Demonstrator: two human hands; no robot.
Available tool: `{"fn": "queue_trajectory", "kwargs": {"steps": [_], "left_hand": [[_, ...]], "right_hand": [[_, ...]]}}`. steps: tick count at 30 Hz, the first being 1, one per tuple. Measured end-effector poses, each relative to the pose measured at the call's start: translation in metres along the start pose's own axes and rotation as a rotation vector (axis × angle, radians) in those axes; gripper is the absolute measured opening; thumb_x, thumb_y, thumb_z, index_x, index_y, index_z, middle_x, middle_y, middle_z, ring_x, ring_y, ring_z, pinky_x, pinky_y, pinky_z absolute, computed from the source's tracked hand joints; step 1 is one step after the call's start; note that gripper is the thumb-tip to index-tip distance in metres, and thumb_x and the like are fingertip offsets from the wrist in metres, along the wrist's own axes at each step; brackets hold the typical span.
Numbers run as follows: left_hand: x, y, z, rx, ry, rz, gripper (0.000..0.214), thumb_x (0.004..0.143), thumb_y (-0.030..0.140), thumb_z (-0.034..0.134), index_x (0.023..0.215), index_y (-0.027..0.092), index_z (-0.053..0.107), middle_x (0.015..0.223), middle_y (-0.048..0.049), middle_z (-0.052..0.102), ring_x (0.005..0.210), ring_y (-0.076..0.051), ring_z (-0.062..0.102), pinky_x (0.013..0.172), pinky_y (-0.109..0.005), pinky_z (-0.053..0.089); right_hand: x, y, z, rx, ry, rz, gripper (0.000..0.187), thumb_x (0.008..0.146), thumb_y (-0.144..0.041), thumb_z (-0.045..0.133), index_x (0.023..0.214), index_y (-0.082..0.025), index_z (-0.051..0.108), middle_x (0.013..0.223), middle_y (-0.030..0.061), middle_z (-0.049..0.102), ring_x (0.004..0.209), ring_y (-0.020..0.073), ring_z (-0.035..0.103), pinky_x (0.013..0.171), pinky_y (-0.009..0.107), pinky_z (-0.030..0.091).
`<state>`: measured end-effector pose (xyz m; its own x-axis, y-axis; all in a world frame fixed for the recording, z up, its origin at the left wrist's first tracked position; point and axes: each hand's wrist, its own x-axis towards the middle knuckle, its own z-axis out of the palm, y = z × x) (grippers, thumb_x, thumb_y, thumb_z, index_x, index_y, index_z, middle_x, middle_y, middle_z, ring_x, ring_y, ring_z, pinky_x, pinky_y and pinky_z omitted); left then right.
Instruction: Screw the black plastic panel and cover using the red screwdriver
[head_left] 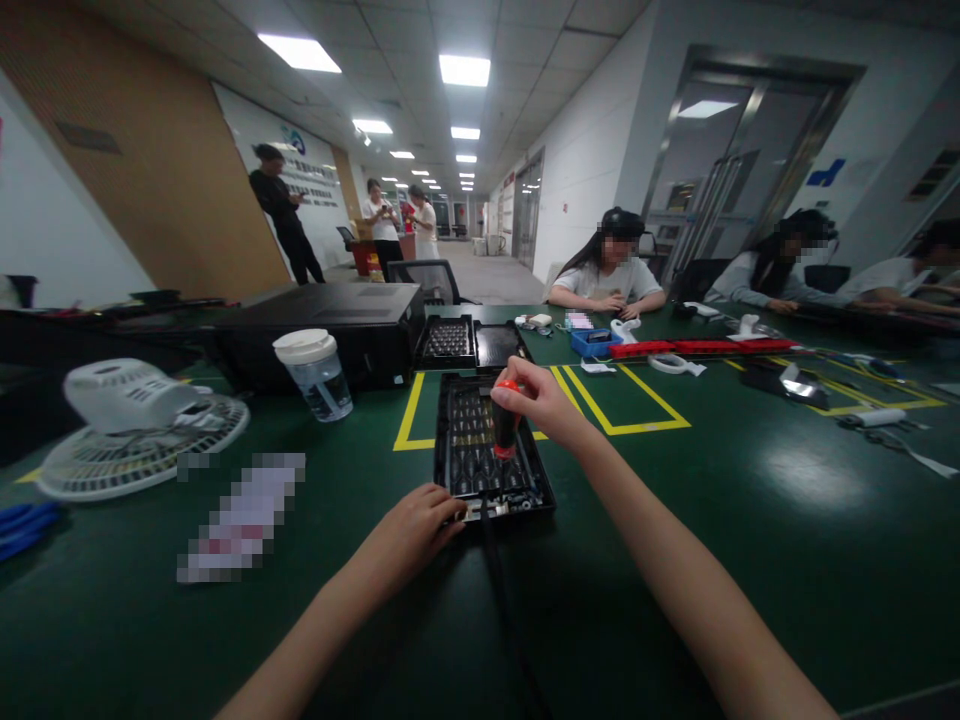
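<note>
A black rectangular housing (496, 470) lies open on the green table in front of me, with rows of dark, shiny cells inside and small metal parts along its near end. My right hand (538, 398) grips the top of a screwdriver (506, 425) with a red and black handle. It stands nearly upright over the housing, its tip pointing down at the near end; whether the tip sits on a screw is too small to tell. At the near left corner, my left hand (427, 520) holds the housing's edge with bent fingers. A black cable (499, 590) runs from the near end towards me.
Behind the housing lie an opened similar case (448, 340) and a big black box (322, 325). Leftward are a lidded plastic cup (315, 375) and a white fan (142, 425). A blue bin (595, 342) and red strip (705, 347) lie right. Other people sit across the table.
</note>
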<state>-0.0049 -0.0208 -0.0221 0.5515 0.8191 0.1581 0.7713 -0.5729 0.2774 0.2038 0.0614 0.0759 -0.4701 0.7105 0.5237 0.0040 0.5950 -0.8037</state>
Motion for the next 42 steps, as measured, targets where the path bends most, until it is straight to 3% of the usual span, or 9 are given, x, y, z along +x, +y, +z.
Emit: {"fn": "queue_trajectory", "kwargs": {"steps": [8, 13, 21, 33, 35, 38, 42], "left_hand": [[0.0, 0.0, 0.001, 0.0, 0.003, -0.006, 0.023, 0.088, 0.026, 0.046, 0.104, 0.022, 0.061, 0.102, -0.0056, 0.062, 0.097, -0.019, 0.054, 0.086, -0.035, 0.045], [0.001, -0.003, 0.005, 0.01, 0.019, 0.013, 0.023, 0.088, 0.027, 0.046, 0.104, 0.022, 0.061, 0.102, -0.006, 0.062, 0.096, -0.019, 0.054, 0.086, -0.035, 0.045], [0.0, 0.0, 0.001, 0.028, 0.005, -0.004, 0.023, 0.088, 0.025, 0.046, 0.104, 0.021, 0.062, 0.101, -0.0059, 0.062, 0.096, -0.02, 0.054, 0.085, -0.035, 0.045], [0.0, -0.001, 0.003, 0.024, 0.011, 0.007, 0.022, 0.088, 0.025, 0.046, 0.105, 0.022, 0.06, 0.101, -0.0049, 0.061, 0.096, -0.019, 0.053, 0.085, -0.034, 0.044], [0.001, -0.001, 0.003, 0.031, 0.011, 0.008, 0.022, 0.088, 0.025, 0.046, 0.105, 0.021, 0.06, 0.101, -0.0053, 0.061, 0.095, -0.019, 0.053, 0.085, -0.035, 0.045], [0.001, 0.0, 0.002, 0.037, 0.012, 0.014, 0.022, 0.088, 0.025, 0.046, 0.104, 0.021, 0.061, 0.1, -0.0056, 0.061, 0.095, -0.019, 0.054, 0.085, -0.035, 0.045], [0.0, 0.0, 0.003, 0.04, 0.017, 0.024, 0.022, 0.089, 0.025, 0.045, 0.103, 0.021, 0.061, 0.1, -0.0059, 0.062, 0.095, -0.019, 0.054, 0.086, -0.035, 0.045]], "right_hand": [[-0.002, -0.004, 0.007, -0.186, 0.064, -0.047, 0.028, 0.079, -0.041, 0.056, 0.069, -0.017, 0.045, 0.064, -0.0027, 0.048, 0.059, 0.0101, 0.043, 0.057, 0.023, 0.036], [-0.002, -0.003, 0.012, -0.073, 0.065, -0.016, 0.018, 0.082, -0.036, 0.052, 0.08, -0.017, 0.05, 0.064, -0.0019, 0.055, 0.059, 0.0105, 0.049, 0.059, 0.024, 0.041], [0.001, 0.0, 0.018, 0.233, 0.038, 0.041, 0.02, 0.078, -0.033, 0.057, 0.083, -0.014, 0.058, 0.071, 0.0026, 0.061, 0.061, 0.0112, 0.058, 0.063, 0.027, 0.05], [0.001, 0.005, 0.026, 0.426, 0.044, 0.047, 0.019, 0.079, -0.031, 0.058, 0.087, -0.014, 0.057, 0.081, 0.0048, 0.065, 0.064, 0.014, 0.065, 0.062, 0.029, 0.054], [0.0, 0.005, 0.026, 0.43, 0.039, 0.054, 0.018, 0.079, -0.03, 0.058, 0.087, -0.015, 0.056, 0.08, 0.0038, 0.065, 0.057, 0.0119, 0.063, 0.055, 0.025, 0.053], [-0.002, 0.004, 0.026, 0.391, 0.036, 0.055, 0.016, 0.079, -0.03, 0.058, 0.084, -0.015, 0.055, 0.062, -0.0022, 0.06, 0.04, 0.0067, 0.052, 0.039, 0.018, 0.043], [-0.004, 0.003, 0.029, 0.403, 0.037, 0.068, 0.016, 0.078, -0.03, 0.06, 0.077, -0.016, 0.051, 0.049, -0.0075, 0.048, 0.035, 0.0051, 0.043, 0.035, 0.016, 0.039]]}}
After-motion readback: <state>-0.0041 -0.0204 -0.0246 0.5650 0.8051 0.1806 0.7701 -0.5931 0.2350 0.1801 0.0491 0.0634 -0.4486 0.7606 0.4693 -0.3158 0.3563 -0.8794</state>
